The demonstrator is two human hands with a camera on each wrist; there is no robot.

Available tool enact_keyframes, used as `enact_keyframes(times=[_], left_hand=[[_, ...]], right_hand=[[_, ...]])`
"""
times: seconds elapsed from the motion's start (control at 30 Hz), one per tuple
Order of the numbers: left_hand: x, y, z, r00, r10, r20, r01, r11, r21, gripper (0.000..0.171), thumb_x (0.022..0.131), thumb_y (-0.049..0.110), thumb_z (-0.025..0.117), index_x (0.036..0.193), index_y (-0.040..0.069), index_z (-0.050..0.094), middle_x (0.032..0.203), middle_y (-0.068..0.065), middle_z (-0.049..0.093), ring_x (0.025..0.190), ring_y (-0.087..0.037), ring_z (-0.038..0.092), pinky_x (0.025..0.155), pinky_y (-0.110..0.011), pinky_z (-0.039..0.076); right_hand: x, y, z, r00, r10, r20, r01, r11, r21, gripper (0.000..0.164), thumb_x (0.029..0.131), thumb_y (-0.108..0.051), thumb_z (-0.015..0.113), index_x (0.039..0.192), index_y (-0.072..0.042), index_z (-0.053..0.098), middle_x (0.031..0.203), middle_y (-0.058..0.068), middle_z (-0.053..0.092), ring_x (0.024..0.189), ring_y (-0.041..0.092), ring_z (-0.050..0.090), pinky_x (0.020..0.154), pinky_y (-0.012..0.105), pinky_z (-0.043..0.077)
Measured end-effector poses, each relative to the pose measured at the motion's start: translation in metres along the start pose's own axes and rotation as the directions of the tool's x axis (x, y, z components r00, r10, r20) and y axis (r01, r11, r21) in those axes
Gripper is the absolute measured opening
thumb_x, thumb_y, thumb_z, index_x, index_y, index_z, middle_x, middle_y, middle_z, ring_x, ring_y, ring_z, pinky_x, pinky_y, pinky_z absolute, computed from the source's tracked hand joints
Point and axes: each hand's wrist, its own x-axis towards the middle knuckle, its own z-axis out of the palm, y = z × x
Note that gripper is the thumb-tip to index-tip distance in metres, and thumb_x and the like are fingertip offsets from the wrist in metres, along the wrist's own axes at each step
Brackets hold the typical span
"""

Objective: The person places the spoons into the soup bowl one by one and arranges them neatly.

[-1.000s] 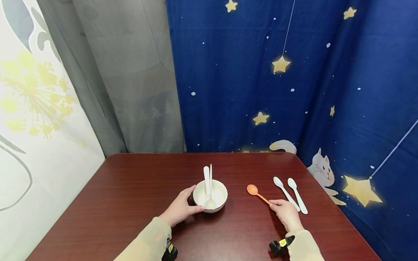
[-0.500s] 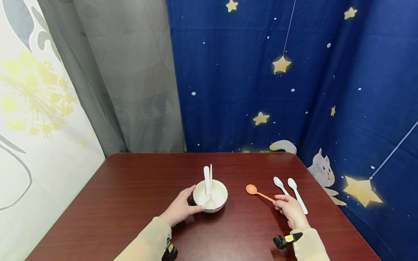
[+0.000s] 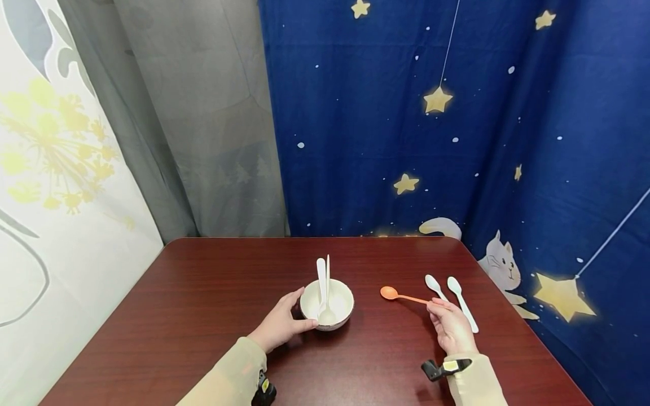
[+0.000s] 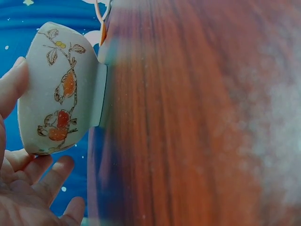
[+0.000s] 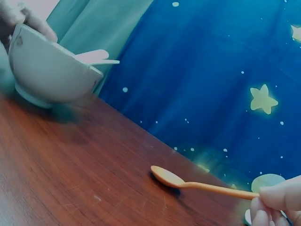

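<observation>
A pale bowl (image 3: 344, 304) stands on the table, with two white spoons (image 3: 321, 273) leaning inside, handles up. My left hand (image 3: 280, 322) holds the bowl at its left side, the thumb at the near rim and a finger at the far side. Birds and leaves decorate the bowl's outside (image 4: 66, 89) in the left wrist view. My right hand (image 3: 452, 327) pinches an orange spoon (image 3: 389, 292) by the handle end, its head pointing left toward the bowl. Seen from the right wrist, the orange spoon (image 5: 169, 178) has its head close to the tabletop; contact is unclear.
Two white spoons lie on the right of the table, one (image 3: 434, 283) partly hidden behind my right hand, the other (image 3: 462, 301) farther right. The brown table (image 3: 228, 270) ends in front of a blue star-patterned curtain (image 3: 365, 141) and a grey curtain (image 3: 213, 141).
The right hand has shifted slightly right and up, swinging the orange spoon's handle toward level while its head drifted a little left. The left hand and bowl have stayed put.
</observation>
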Motion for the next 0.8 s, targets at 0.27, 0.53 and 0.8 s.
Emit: enact_keyframes(times=[0.27,0.53,0.8], left_hand=[[0.000,-0.001,0.000,1.000,0.000,-0.005,0.000,1.000,-0.012,0.096,0.073,0.041,0.083,0.147,0.002,0.036,0.144,-0.021,0.039,0.130,-0.031,0.040,0.104,-0.050,0.034],[0.000,-0.001,0.000,1.000,0.002,-0.003,-0.002,1.000,-0.026,0.096,0.073,0.040,0.083,0.147,0.001,0.036,0.144,-0.021,0.039,0.130,-0.031,0.040,0.105,-0.050,0.034],[0.000,0.001,0.000,1.000,-0.010,-0.003,0.010,1.000,-0.020,0.095,0.073,0.041,0.083,0.147,0.002,0.036,0.144,-0.021,0.039,0.130,-0.031,0.041,0.104,-0.050,0.035]], right_hand=[[-0.002,0.002,0.009,0.998,-0.010,-0.065,0.013,0.999,0.033,0.020,0.094,0.000,0.057,0.113,-0.007,0.055,0.084,-0.013,0.062,0.075,0.000,0.061,0.072,0.015,0.048],[-0.004,0.002,0.012,0.997,0.030,-0.067,-0.023,0.995,0.098,0.023,0.098,-0.004,0.051,0.120,-0.004,0.045,0.089,-0.007,0.063,0.082,0.006,0.067,0.078,0.022,0.053],[0.000,0.005,0.020,0.993,0.002,-0.115,0.011,0.994,0.110,0.035,0.101,-0.009,0.046,0.134,-0.004,0.038,0.135,0.014,0.036,0.086,0.017,0.070,0.085,0.039,0.053]])
